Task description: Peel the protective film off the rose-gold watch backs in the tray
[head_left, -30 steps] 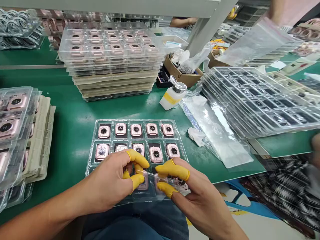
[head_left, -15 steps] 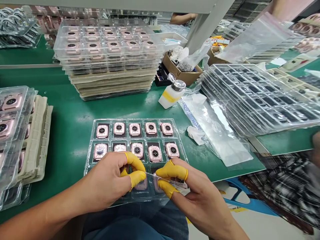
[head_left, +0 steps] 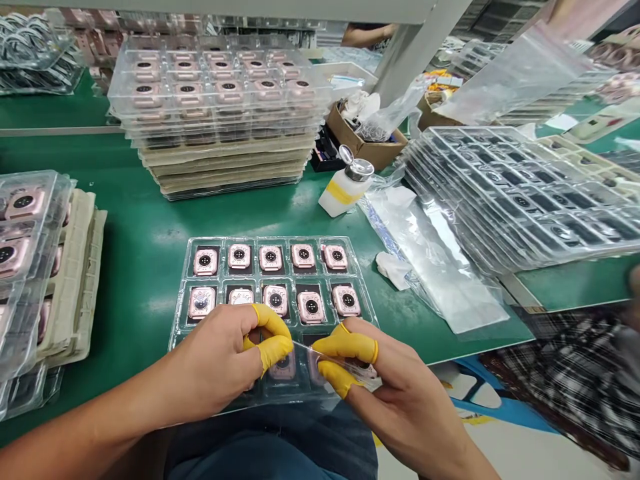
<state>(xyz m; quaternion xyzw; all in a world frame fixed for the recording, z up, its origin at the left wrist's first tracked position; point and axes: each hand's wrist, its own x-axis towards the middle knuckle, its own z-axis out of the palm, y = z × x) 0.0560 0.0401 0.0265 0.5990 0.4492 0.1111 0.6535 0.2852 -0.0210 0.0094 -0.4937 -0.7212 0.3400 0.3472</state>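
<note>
A clear plastic tray (head_left: 183, 280) of pink watch cases (head_left: 271, 257) lies on the green bench in front of me. My left hand (head_left: 225, 357) and my right hand (head_left: 385, 387), both with yellow finger cots, are over the tray's near row. Between them stretches a small clear film (head_left: 320, 357). The left thumb and finger pinch its left end, and the right thumb and finger pinch its right end. The near row of cases is partly hidden under my hands.
Stacked trays of cases stand at the back (head_left: 220, 107), at the left edge (head_left: 30, 267) and slanted at the right (head_left: 515, 193). A white dispenser bottle (head_left: 345, 183), clear bags (head_left: 440, 267), a white wipe (head_left: 393, 270) and a cardboard box (head_left: 360, 143) lie right of the tray.
My hands have closed slightly toward each other over the near row, still pinching the film. Little else has changed.
</note>
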